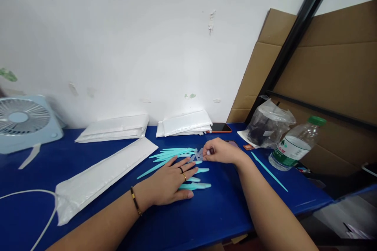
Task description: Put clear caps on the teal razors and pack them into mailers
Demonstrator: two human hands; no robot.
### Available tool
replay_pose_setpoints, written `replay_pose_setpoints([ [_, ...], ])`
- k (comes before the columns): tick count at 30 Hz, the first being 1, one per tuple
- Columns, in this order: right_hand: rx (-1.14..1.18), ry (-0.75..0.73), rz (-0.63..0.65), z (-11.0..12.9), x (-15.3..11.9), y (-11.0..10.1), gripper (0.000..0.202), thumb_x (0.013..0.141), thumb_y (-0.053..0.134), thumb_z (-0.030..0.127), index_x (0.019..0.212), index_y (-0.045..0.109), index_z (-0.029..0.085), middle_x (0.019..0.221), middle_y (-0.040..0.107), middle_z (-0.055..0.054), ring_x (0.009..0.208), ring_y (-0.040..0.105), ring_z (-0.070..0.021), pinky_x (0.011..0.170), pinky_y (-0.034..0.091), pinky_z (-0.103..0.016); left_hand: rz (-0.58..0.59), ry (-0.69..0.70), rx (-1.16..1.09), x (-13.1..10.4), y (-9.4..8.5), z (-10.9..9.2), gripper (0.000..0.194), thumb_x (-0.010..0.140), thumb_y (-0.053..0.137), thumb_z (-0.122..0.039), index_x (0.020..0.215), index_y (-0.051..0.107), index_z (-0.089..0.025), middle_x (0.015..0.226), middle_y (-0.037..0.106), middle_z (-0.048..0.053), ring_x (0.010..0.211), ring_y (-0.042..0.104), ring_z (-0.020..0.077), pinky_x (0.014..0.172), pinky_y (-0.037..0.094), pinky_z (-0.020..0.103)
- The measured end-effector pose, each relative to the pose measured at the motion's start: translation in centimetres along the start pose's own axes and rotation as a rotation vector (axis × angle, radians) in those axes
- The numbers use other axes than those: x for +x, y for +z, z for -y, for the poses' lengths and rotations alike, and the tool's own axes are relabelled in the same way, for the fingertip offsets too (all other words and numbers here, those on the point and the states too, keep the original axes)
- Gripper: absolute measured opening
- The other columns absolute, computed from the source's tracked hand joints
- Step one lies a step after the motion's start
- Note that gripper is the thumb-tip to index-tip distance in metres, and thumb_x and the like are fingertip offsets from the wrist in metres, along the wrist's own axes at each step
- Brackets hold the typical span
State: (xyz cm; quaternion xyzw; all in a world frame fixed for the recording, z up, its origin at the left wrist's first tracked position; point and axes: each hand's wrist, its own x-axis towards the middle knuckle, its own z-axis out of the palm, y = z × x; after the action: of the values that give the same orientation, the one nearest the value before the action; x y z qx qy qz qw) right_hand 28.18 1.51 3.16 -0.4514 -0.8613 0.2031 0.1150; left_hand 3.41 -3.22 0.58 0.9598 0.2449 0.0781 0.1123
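My left hand (169,182) lies palm down with its fingers spread over several turquoise plastic sticks (202,185) on the blue table. More turquoise sticks (176,151) lie in a loose pile just beyond it. My right hand (218,151) is closed, its fingertips pinched at the right edge of small translucent pieces (194,157); what is between the fingertips is too small to make out. One single turquoise stick (269,171) lies apart on the right.
Behind the sticks are stacks of white packets (185,123); a long padded envelope (103,178) lies left. A phone (220,128), a bagged cup (266,125), a water bottle (294,149) and a fan (28,121) stand or lie around the blue table (218,219).
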Motion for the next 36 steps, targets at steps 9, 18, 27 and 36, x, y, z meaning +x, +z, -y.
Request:
replay_pose_setpoints([
  [9,-0.013,-0.017,0.125,1.3,0.8,1.8,0.011,0.07,0.061,0.024,0.078,0.064,0.017,0.075,0.063,-0.002,0.061,0.052,-0.0115,0.052,0.034,-0.02,-0.162,-0.366,0.083,0.7,0.4,2.2,0.019,0.084,0.049,-0.036,0.088,0.06,-0.021,0.092,0.06,0.004,0.091,0.051,0.0204,0.078,0.037,0.032],
  [18,-0.02,0.102,-0.053,-1.0,0.3,0.6,0.015,0.07,0.063,0.028,0.08,0.064,0.017,0.075,0.063,-0.002,0.065,0.054,-0.0133,0.055,0.036,-0.021,-0.227,-0.484,0.108,0.6,-0.9,3.5,0.012,0.079,0.054,-0.031,0.081,0.061,-0.021,0.083,0.061,0.002,0.083,0.053,0.0195,0.069,0.036,0.03],
  [27,-0.037,-0.037,0.253,1.1,0.0,1.3,0.017,0.065,0.068,0.03,0.074,0.065,0.017,0.07,0.06,0.0,0.059,0.05,-0.0104,0.05,0.032,-0.02,-0.122,-0.322,-0.03,0.8,0.1,1.2,0.019,0.077,0.057,-0.041,0.08,0.062,-0.023,0.074,0.063,-0.001,0.075,0.055,0.0168,0.067,0.035,0.027],
  [36,-0.06,0.042,-0.04,-0.2,0.2,0.6,0.01,0.07,0.062,0.025,0.076,0.065,0.017,0.073,0.062,-0.001,0.064,0.053,-0.0123,0.055,0.034,-0.02,-0.157,-0.505,0.003,0.5,-1.0,2.9,0.014,0.079,0.052,-0.031,0.077,0.063,-0.021,0.077,0.064,0.001,0.07,0.056,0.0155,0.061,0.036,0.026],
])
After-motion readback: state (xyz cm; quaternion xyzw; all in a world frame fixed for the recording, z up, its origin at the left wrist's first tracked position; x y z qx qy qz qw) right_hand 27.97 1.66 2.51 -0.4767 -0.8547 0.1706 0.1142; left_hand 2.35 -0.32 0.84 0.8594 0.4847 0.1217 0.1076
